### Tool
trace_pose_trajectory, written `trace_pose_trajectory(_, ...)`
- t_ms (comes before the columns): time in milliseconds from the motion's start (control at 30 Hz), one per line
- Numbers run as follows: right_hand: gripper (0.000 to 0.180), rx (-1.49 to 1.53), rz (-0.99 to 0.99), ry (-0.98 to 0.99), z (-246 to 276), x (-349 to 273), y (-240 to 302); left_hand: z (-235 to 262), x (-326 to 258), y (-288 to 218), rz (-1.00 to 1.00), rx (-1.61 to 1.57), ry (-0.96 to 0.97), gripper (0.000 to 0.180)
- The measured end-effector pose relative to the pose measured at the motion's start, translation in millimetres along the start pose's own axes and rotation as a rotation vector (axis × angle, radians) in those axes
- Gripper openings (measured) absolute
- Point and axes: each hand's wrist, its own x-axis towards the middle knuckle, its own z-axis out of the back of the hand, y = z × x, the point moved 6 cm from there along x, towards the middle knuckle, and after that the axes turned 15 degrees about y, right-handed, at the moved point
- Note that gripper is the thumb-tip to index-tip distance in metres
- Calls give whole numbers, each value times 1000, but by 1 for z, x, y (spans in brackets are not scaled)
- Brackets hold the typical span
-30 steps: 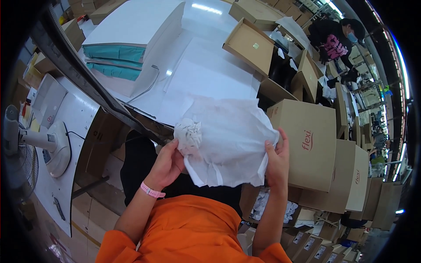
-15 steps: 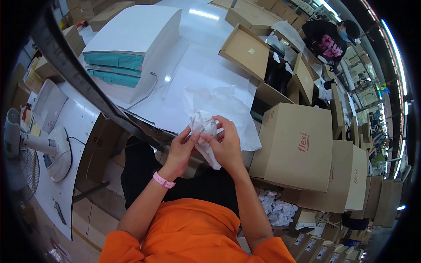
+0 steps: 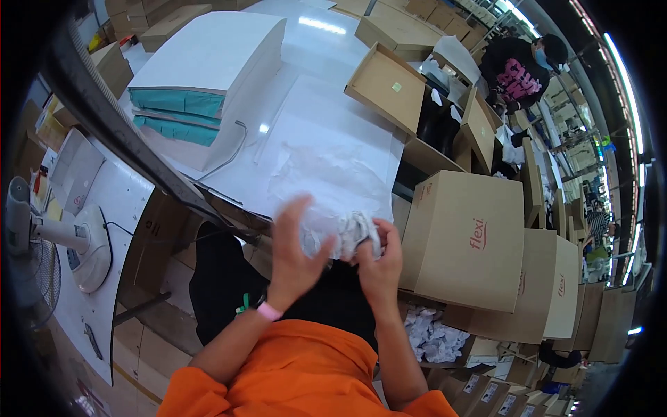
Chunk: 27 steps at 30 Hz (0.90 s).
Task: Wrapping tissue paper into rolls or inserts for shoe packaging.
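A crumpled ball of white tissue paper (image 3: 356,231) is in front of me, just over the near edge of the worktable. My right hand (image 3: 381,267) grips it from the right with curled fingers. My left hand (image 3: 295,260) is beside the ball on its left, somewhat smeared by motion, its thumb and fingers spread apart. Whether its thumb tip touches the paper I cannot tell. Beyond both hands a flatter, wrinkled sheet of tissue paper (image 3: 326,170) lies on the white sheets (image 3: 347,115) on the table.
A thick paper stack (image 3: 208,52) with teal layers stands at the far left. A dark metal post (image 3: 132,132) slants across the left. Cardboard boxes (image 3: 469,240) line the right, an open one holding black boots (image 3: 436,121). Loose crumpled paper (image 3: 434,333) fills a spot below. A co-worker (image 3: 517,69) stands far right.
My left hand has come off the paper and opened. The right hand has moved slightly right and nearer with the paper, now a looser, rounder ball. The wrinkled sheet behind is more fully exposed.
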Motion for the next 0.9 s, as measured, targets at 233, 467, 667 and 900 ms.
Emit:
trace_pose_trajectory(233,28,67,-105,331,-25,-43,-12,-28,-51,19,364,-902,232,86)
trace_pose_trajectory(467,24,513,-206,261,-37,-57,-24,-20,-71,25,484,-1274,312,75)
trace_pose_trajectory(667,28,641,-318,265,-31,-57,-22,-3,-75,22,473,-467,514,31)
trace_pose_trajectory(900,31,283,-192,764,-3,-34,2,27,-83,65,498,-919,105,35)
